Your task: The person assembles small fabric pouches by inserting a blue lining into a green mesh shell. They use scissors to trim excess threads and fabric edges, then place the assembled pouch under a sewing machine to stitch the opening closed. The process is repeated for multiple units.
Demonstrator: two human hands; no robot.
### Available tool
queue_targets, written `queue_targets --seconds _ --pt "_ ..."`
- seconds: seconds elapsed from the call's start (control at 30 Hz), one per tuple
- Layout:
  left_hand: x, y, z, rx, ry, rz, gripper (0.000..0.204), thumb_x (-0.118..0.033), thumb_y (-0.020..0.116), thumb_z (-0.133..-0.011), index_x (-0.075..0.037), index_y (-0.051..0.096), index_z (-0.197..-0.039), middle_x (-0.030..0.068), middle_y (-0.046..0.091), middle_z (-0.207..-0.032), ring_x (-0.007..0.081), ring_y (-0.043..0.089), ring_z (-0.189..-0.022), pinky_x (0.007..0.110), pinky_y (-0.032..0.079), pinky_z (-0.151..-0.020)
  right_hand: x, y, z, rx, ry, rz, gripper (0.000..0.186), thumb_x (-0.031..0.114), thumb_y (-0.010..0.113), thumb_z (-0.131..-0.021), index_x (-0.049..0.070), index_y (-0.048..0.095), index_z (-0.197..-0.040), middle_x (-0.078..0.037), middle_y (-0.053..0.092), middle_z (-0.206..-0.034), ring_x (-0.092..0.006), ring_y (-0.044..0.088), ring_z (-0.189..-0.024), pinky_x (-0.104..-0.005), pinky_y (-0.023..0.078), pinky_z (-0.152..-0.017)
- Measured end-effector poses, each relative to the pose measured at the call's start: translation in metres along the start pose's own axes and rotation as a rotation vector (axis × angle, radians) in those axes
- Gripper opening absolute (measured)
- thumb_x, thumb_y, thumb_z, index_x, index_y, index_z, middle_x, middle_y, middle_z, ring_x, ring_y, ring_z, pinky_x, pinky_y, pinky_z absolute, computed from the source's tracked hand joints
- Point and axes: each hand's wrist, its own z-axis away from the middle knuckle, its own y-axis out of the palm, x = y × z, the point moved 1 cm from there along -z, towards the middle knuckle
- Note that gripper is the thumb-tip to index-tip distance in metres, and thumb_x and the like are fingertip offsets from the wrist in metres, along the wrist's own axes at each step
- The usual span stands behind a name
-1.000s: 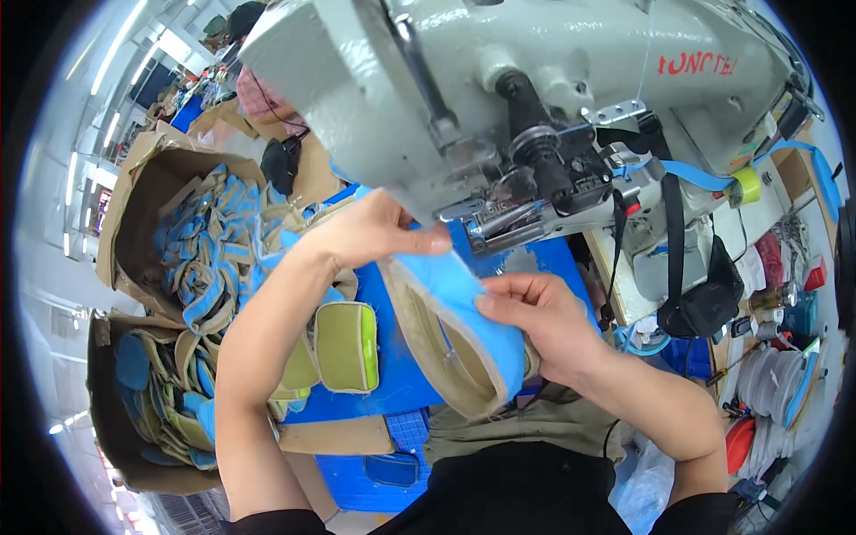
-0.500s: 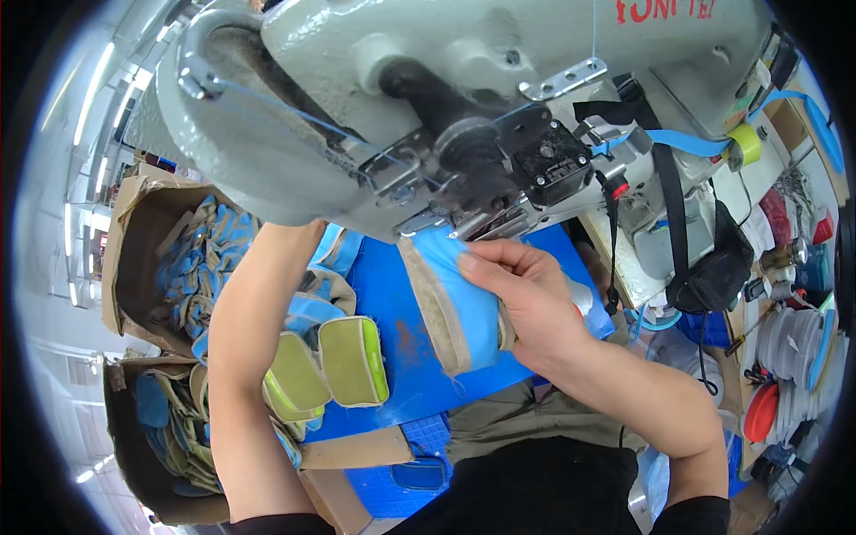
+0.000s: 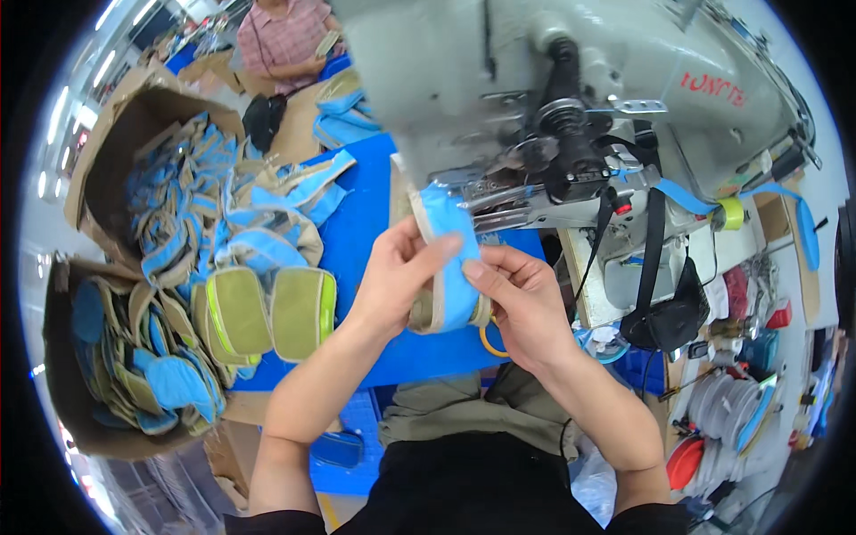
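Observation:
A blue and beige fabric piece [image 3: 456, 299] is between my hands, its upper end close beside the presser area of the grey-green sewing machine [image 3: 410, 89]. On its left side, my left hand [image 3: 399, 267] is closed on the beige edge, its thumb slightly blurred over the blue face. My right hand [image 3: 524, 308] pinches the right edge, thumb on the blue face and fingers partly hidden behind the fabric. Whether the upper end still touches the machine is hard to make out.
Two cardboard boxes [image 3: 89, 192] at the left hold many blue and beige fabric pieces. Olive pouches with lime edges [image 3: 303, 314] lie on the blue tabletop [image 3: 361, 209]. A black pouch [image 3: 667, 308] hangs at the right. A person in a checked shirt [image 3: 283, 40] is at the far left.
My left hand has come out from behind the machine head and taken hold of the fabric piece. The view has swung, showing more of the left side and the other person.

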Motion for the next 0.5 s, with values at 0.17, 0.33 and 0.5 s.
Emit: queue_targets --seconds 0.17,0.33,0.5 --pt "-0.003 0.01 -0.003 0.023 -0.075 -0.008 0.02 -0.012 0.075 -0.092 -0.001 0.066 -0.106 0.0057 0.073 -0.094 0.0102 0.068 -0.081 0.028 0.055 -0.07 -0.002 -0.001 0.004 -0.017 -0.062 -0.008 0.025 0.012 0.074 -0.095 -0.003 0.071 -0.115 -0.004 0.075 -0.092 -0.0052 0.065 -0.077 -0.0216 0.049 -0.069" --pt "-0.009 0.008 -0.007 0.018 -0.103 -0.046 0.021 -0.012 0.077 -0.09 -0.001 0.067 -0.106 0.0056 0.073 -0.095 0.0116 0.069 -0.082 0.029 0.056 -0.071 -0.002 0.001 -0.001 0.004 -0.044 -0.011 0.026 0.016 0.073 -0.095 -0.002 0.071 -0.114 -0.004 0.074 -0.093 -0.0051 0.065 -0.078 -0.0221 0.049 -0.069" --pt "-0.017 0.01 -0.02 0.015 -0.141 -0.026 0.022 -0.016 0.076 -0.092 -0.006 0.064 -0.108 0.0039 0.07 -0.096 0.0119 0.069 -0.083 0.03 0.058 -0.073 0.002 -0.001 -0.023 0.001 -0.081 0.017 0.028 0.019 0.073 -0.095 -0.002 0.071 -0.114 -0.001 0.072 -0.089 -0.0047 0.061 -0.075 -0.022 0.046 -0.066"
